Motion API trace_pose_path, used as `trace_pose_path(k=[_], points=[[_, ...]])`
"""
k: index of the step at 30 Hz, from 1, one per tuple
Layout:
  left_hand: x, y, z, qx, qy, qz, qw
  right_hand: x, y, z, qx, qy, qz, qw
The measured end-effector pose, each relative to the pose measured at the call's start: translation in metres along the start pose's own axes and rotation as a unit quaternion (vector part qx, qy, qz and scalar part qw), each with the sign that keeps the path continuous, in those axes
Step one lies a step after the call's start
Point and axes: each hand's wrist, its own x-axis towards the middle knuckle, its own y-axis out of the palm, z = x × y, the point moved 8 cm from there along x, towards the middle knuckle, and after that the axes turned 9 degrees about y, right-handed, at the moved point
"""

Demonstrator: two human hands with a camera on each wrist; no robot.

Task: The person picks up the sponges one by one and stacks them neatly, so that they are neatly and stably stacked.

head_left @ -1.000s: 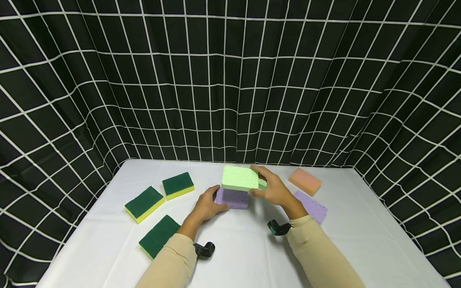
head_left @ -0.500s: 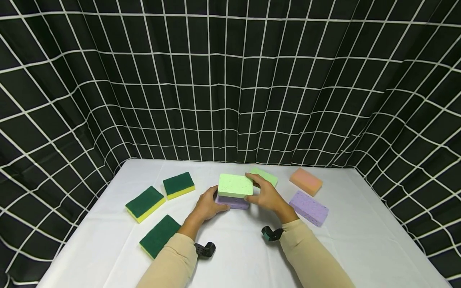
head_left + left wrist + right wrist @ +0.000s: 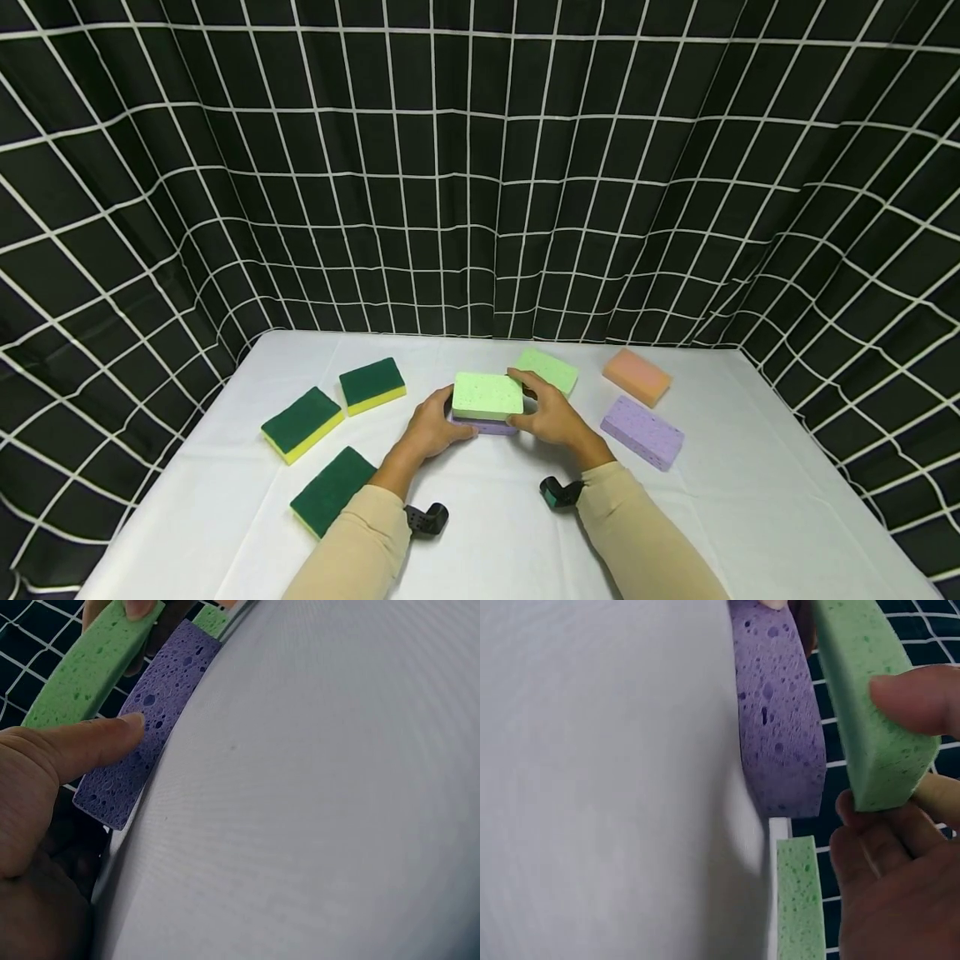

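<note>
My right hand [image 3: 552,414] grips a light green sponge [image 3: 487,395] by its right end, thumb in front and fingers at the back. That sponge hangs level just over a purple sponge [image 3: 171,679], and the right wrist view shows a narrow gap between the two. My left hand [image 3: 431,427] holds the purple sponge at its left end, with the thumb on its front side. From the head view, only a thin front strip of the purple one shows beneath the green.
Several other sponges lie around on the white table [image 3: 495,533]: three green-and-yellow scouring sponges [image 3: 302,422] on the left, another light green sponge [image 3: 550,372] behind my right hand, an orange sponge [image 3: 637,378] and a second purple sponge [image 3: 642,432] at right. A black gridded curtain [image 3: 480,183] surrounds the table.
My right hand has brought the green sponge down and slightly left over the purple sponge, baring the other green sponge behind. My left hand has stayed in place.
</note>
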Motion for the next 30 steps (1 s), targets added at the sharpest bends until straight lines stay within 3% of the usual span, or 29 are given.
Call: trace_pose_path(k=[30], points=[[0.0027,0.0002,0.0055,0.006,-0.008,-0.004,0.9999,-0.0007,0.0092,-0.0074,-0.035,0.020,0.011,0.999]])
